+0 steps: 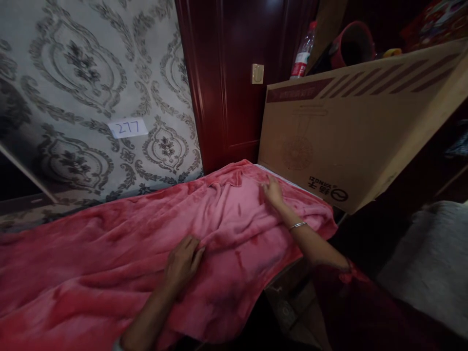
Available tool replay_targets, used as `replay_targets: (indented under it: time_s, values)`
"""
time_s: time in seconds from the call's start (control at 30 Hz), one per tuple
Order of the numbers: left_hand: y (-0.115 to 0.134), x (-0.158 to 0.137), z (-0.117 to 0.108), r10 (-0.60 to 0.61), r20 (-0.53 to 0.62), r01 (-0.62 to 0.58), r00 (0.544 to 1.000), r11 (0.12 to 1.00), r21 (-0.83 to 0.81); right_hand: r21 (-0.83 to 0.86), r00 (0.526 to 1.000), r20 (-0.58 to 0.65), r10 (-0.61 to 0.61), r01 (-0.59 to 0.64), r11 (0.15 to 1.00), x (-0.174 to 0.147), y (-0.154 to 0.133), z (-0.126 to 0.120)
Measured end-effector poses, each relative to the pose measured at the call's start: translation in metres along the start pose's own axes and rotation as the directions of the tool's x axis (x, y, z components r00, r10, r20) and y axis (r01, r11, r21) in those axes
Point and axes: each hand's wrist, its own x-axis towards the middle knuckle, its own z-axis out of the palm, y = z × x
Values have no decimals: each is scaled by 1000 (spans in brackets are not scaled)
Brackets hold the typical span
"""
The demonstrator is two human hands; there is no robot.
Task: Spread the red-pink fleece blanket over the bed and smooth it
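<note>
A pink plush blanket [120, 243] lies spread in loose folds over a long raised surface, hanging down at the near side. My left hand [183, 261] is closed on a fold near the blanket's middle, thumb and fingers drawn together. Farther off to the right, my right hand [273, 192] pinches the blanket close to its far right part; its fingertips are partly lost in the cloth. A silver bracelet [298, 225] circles the right wrist. Beyond that hand, a thin pale edge [288, 181] shows from under the blanket.
A large cardboard box [314, 131] stands at the right, with a red-capped bottle [303, 53] and a round pink-rimmed object [354, 43] behind its top edge. Patterned wallpaper [84, 73] bears a "277" label [127, 127]. A dark red panel [234, 87] has a switch [258, 74].
</note>
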Motion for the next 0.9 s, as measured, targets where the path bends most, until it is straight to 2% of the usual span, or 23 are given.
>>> replay_targets:
  time_s: [0.13, 0.27, 0.33, 0.6, 0.73, 0.9]
  values:
    - [2, -1, 3, -3, -49, 3, 999, 1000, 4, 7, 991, 65, 120, -121, 993, 21, 29, -11]
    - [1, -4, 5, 9, -77, -9, 997, 1000, -7, 58, 959, 225, 173, -190, 980, 23, 43, -9]
    - [-1, -5, 4, 10, -100, -12, 995, 1000, -17, 89, 949, 251, 192, -220, 971, 31, 46, -13]
    - [-8, 0, 2, -86, -218, 72, 972, 995, -73, 156, 970, 55, 238, -244, 957, 95, 44, -64]
    - [-10, 1, 0, -134, -183, 117, 974, 988, -102, 119, 960, 94, 263, -273, 955, 100, 44, -71]
    - [-12, -1, 2, -215, -50, 211, 975, 974, -81, 33, 904, 256, 342, -362, 932, 77, 58, -56]
